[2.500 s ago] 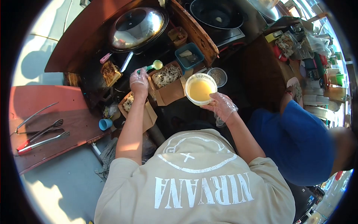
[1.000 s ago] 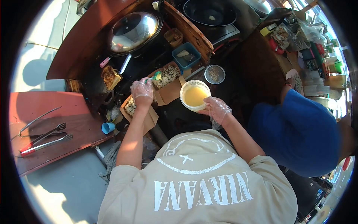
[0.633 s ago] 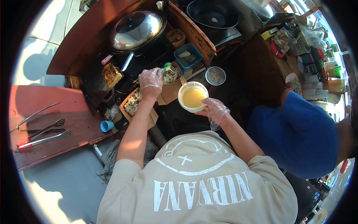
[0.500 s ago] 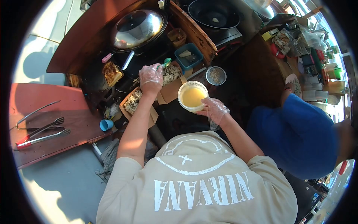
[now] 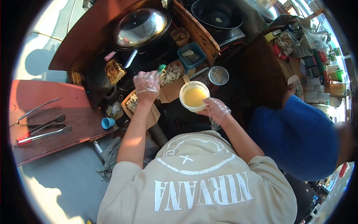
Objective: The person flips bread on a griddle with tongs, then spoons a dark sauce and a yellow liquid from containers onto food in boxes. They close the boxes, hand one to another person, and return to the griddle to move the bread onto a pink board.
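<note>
In a clear plastic glove, my left hand is closed around a small green spoon, mostly hidden by the fingers. It is above two cardboard takeout boxes filled with pale shredded food: the farther box and the nearer box. My right hand, also gloved, grips a round plastic tub by its right side. Yellow liquid fills part of the tub, which is held in front of my chest, right of the boxes.
A lidded pan, toasted bread, a blue container and a strainer lie beyond. Tongs and a blue cup are leftward. A person in blue stands at right; a wok sits behind.
My left hand has shifted slightly left and toward me with the green spoon, now over the nearer box. The right hand with the tub stays nearly where it was.
</note>
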### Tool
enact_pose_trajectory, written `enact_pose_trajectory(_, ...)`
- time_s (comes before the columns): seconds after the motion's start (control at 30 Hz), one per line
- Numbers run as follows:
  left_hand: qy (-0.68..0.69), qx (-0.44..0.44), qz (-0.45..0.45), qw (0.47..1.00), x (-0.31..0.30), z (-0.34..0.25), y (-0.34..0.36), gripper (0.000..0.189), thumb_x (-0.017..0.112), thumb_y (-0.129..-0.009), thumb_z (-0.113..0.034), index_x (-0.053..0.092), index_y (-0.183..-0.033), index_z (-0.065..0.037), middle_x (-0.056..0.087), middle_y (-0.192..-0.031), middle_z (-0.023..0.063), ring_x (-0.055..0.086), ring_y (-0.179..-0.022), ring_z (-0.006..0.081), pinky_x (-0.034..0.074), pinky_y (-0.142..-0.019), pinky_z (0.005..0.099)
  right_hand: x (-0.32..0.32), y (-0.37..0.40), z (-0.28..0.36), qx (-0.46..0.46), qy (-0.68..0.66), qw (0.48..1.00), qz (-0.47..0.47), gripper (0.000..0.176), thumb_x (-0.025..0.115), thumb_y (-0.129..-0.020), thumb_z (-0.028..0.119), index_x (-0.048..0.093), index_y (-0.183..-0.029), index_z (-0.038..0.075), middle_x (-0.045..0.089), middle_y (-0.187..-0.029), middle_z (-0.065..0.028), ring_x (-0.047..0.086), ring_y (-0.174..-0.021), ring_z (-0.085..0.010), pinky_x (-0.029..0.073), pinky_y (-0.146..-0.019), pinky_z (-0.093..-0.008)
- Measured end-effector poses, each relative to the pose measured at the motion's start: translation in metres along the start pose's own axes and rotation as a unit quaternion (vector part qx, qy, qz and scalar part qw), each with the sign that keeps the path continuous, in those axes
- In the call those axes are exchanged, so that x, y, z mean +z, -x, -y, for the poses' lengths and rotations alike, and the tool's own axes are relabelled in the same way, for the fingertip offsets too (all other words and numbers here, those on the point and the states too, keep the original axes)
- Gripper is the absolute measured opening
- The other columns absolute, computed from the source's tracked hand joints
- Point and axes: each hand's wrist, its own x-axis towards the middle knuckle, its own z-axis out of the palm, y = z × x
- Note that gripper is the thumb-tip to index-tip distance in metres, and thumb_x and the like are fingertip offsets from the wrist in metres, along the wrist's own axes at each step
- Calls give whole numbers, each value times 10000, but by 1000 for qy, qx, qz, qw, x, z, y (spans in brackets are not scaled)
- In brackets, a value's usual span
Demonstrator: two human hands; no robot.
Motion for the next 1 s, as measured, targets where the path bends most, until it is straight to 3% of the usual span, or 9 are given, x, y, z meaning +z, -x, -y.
enact_pose_trajectory(0.33, -6, -17, 4, 1000, -18, 6, 28, 109, 636, -894, -190, 717, -932, -129, 684, -833, 51, 611, -849, 273, 431, -796, 435, 14, -4, 12, -6, -1, 1000, -11, 356, 644, -897, 98, 551, -1181, -96, 642, -1167, -235, 682, -1060, -338, 609, -888, -437)
enact_pose_trajectory(0.43, 36, -79, -15, 996, -29, 3, 24, 111, 633, -894, -209, 709, -899, -129, 693, -836, 68, 596, -891, 274, 409, -832, 432, 22, -9, 18, -17, 9, 1000, -4, 335, 681, -878, 117, 578, -1119, -91, 622, -1122, -204, 684, -1031, -318, 620, -862, -417)
enact_pose_trajectory(0.5, 190, -131, -24, 973, -49, -12, 15, 103, 644, -891, -207, 711, -890, -129, 683, -802, 77, 598, -897, 276, 416, -819, 436, 28, -16, 20, -23, 15, 1000, 2, 319, 714, -858, 136, 604, -1059, -86, 602, -1079, -173, 686, -1002, -295, 629, -838, -399)
enact_pose_trajectory(0.53, 190, -133, -24, 973, -51, -20, 13, 103, 644, -891, -207, 711, -890, -129, 683, -802, 77, 598, -897, 276, 416, -819, 436, 32, -22, 19, -34, 38, 999, 11, 323, 731, -848, 150, 614, -1041, -82, 613, -1074, -165, 686, -980, -272, 627, -818, -382)
enact_pose_trajectory(0.6, 113, 31, 20, 993, -52, -37, 7, 138, 639, -896, -198, 720, -900, -87, 668, -822, 95, 606, -876, 298, 433, -837, 439, 44, -31, 19, -46, 65, 996, 27, 328, 748, -839, 163, 624, -1023, -78, 624, -1069, -157, 685, -959, -249, 624, -798, -366)
enact_pose_trajectory(0.73, 81, 42, 120, 988, -34, -45, 5, 178, 622, -901, -217, 719, -890, -67, 647, -788, 125, 605, -875, 324, 432, -844, 453, 68, -44, 22, -107, 126, 985, 50, 317, 769, -834, 156, 647, -1038, -53, 650, -1022, -125, 678, -942, -217, 614, -785, -354)
enact_pose_trajectory(0.8, 67, 6, 153, 986, -34, -49, 1, 209, 611, -902, -238, 719, -890, -60, 640, -785, 150, 603, -874, 340, 423, -859, 473, 72, -49, 23, -120, 137, 982, 49, 299, 765, -845, 128, 656, -1059, -50, 650, -1010, -125, 680, -946, -223, 619, -807, -364)
enact_pose_trajectory(0.83, 145, -40, 37, 988, -19, -40, 8, 186, 623, -891, -207, 719, -901, -47, 628, -762, 159, 606, -845, 350, 441, -820, 484, 72, -55, 23, -112, 125, 985, 45, 320, 777, -829, 154, 654, -1049, -42, 658, -1021, -115, 676, -954, -214, 609, -789, -351)
enact_pose_trajectory(1.0, 192, -183, 41, 963, -24, -21, 3, 193, 624, -930, -198, 729, -922, -36, 659, -793, 184, 622, -764, 357, 470, -731, 469, 77, -55, 34, -83, 96, 992, 8, 378, 784, -814, 179, 646, -1075, -57, 658, -1054, -122, 674, -986, -228, 605, -791, -349)
